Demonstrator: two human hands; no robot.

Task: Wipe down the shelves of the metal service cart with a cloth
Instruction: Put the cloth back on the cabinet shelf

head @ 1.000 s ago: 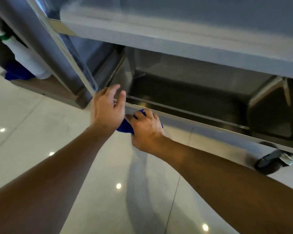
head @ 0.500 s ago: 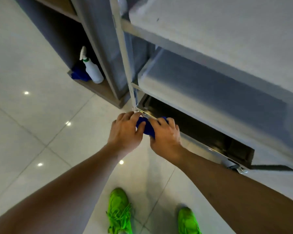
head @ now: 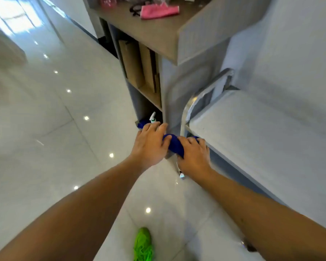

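Observation:
The metal service cart (head: 252, 129) fills the right side, seen from above; its top shelf shows as a pale grey surface with a curved chrome handle (head: 201, 97) at its left end. A dark blue cloth (head: 174, 145) is bunched between both hands at the cart's near-left corner, beside the chrome upright. My left hand (head: 151, 146) grips the cloth's left end, and my right hand (head: 194, 157) covers its right end against the shelf edge. The lower shelves are hidden under the top shelf.
A wooden counter (head: 158, 34) with a pink cloth (head: 158, 11) stands behind the cart. Its open shelves hold brown boards, and a white spray bottle (head: 152, 117) stands at the bottom. The glossy white tile floor (head: 55, 119) spreads left. A green shoe (head: 142, 243) is below.
The view rose from the bottom shelf to above the top shelf. Both hands came up with the blue cloth along the cart's corner post.

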